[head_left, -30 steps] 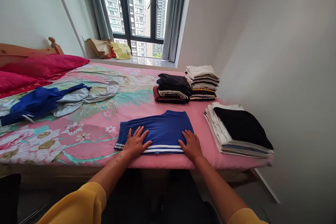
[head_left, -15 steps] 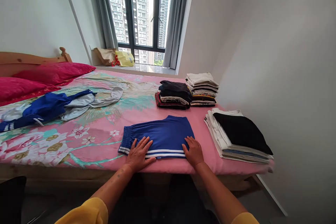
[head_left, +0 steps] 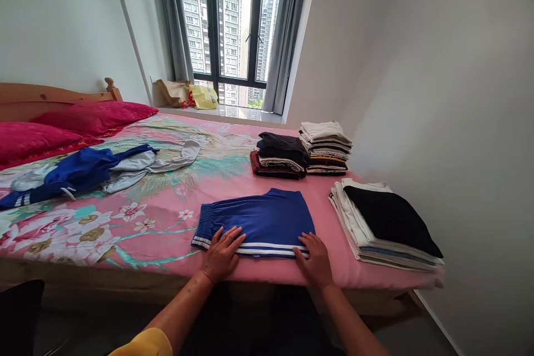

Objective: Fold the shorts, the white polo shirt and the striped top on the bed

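Note:
Blue shorts (head_left: 262,219), folded in half with an elastic waistband on the left and white stripes along the near edge, lie flat on the bed. My left hand (head_left: 222,256) rests on the near edge close to the waistband, its fingers stretched over the cloth. At the near right corner of the shorts is my right hand (head_left: 316,260), fingers laid on the striped hem and slightly bent. The thumb of my left hand is mostly hidden.
Stacked folded clothes (head_left: 392,222) with a black piece on top sit to the right. Behind stand a dark pile (head_left: 281,153) and a taller mixed pile (head_left: 327,147). Loose blue and grey clothes (head_left: 87,169) lie left on the floral bedsheet (head_left: 167,222), near red pillows (head_left: 92,117).
Both hands have slid nearer to the front edge of the shorts, and my right hand has drawn back from the shorts' right side to the hem corner. The view has shifted slightly.

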`<control>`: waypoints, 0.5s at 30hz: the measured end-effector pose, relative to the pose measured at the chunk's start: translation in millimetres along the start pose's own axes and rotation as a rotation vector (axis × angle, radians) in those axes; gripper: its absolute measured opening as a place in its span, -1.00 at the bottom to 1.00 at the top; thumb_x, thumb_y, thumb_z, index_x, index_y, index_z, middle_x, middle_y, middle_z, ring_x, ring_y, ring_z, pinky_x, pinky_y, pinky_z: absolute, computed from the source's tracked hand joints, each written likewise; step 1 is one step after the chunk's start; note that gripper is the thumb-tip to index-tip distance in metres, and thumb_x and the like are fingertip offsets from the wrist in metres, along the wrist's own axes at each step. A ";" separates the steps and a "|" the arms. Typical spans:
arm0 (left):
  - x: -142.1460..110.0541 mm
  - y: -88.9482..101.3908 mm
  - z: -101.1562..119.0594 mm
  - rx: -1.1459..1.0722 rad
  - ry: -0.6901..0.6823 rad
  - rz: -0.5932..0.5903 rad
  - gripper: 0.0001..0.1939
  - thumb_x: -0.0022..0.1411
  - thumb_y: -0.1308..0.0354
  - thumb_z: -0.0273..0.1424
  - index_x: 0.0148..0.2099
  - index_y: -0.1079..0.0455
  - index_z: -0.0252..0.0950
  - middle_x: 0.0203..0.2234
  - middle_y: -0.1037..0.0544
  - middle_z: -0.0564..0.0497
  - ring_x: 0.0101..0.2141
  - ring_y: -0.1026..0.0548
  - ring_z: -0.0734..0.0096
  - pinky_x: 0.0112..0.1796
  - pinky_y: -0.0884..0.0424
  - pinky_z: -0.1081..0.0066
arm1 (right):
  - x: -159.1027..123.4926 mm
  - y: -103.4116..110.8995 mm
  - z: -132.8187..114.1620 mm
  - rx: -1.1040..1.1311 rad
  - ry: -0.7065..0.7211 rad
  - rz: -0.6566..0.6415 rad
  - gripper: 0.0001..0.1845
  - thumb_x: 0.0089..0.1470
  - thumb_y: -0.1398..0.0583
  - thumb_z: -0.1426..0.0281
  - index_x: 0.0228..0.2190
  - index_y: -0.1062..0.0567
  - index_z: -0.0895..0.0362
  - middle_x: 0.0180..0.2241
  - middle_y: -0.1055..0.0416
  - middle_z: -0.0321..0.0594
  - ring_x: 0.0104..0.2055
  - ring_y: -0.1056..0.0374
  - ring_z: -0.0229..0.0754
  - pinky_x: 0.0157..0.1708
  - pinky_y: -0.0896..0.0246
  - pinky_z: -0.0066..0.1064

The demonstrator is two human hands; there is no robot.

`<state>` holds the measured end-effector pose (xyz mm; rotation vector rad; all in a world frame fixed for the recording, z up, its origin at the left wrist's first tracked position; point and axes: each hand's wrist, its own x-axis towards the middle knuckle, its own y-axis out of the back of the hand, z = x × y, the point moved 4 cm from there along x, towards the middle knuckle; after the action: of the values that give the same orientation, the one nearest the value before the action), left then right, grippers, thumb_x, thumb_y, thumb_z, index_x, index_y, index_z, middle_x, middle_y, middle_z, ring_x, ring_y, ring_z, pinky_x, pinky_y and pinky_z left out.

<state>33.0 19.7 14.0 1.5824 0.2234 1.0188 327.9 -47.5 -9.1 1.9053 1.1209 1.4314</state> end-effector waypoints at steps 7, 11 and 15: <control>1.0 0.0 -3.6 -0.011 0.028 0.005 -0.49 0.16 0.08 -0.49 0.16 -0.29 -0.16 0.13 -0.36 -0.02 0.13 -0.29 0.23 0.20 0.05 0.08 | -16.8 1.1 -2.7 -0.001 0.093 -0.004 -0.58 0.05 -0.14 0.23 -0.05 -0.43 0.10 0.04 -0.33 -0.12 0.17 -0.08 0.04 0.17 0.03 -0.01; -0.4 2.3 -8.0 0.028 0.037 0.022 -0.44 0.09 0.10 -0.58 0.12 -0.33 -0.16 0.14 -0.35 -0.01 0.14 -0.28 0.25 0.21 0.12 0.06 | -15.8 -0.1 1.5 0.058 0.049 0.093 -0.68 0.05 -0.05 0.43 -0.16 -0.47 0.12 -0.07 -0.40 -0.10 0.09 -0.16 -0.03 0.14 -0.04 -0.04; -10.5 8.0 -25.4 0.050 0.039 0.008 -0.48 0.13 0.04 -0.48 0.16 -0.29 -0.15 0.13 -0.35 -0.04 0.13 -0.29 0.18 0.22 0.24 -0.01 | -16.3 -0.2 7.5 0.152 -0.024 0.159 -0.69 0.06 0.00 0.47 -0.23 -0.47 0.10 -0.14 -0.42 -0.11 0.03 -0.21 -0.05 0.09 -0.11 -0.05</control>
<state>5.8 28.5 14.3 1.6105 0.2713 1.0588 333.1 -60.4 -20.3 2.1545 1.1164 1.4374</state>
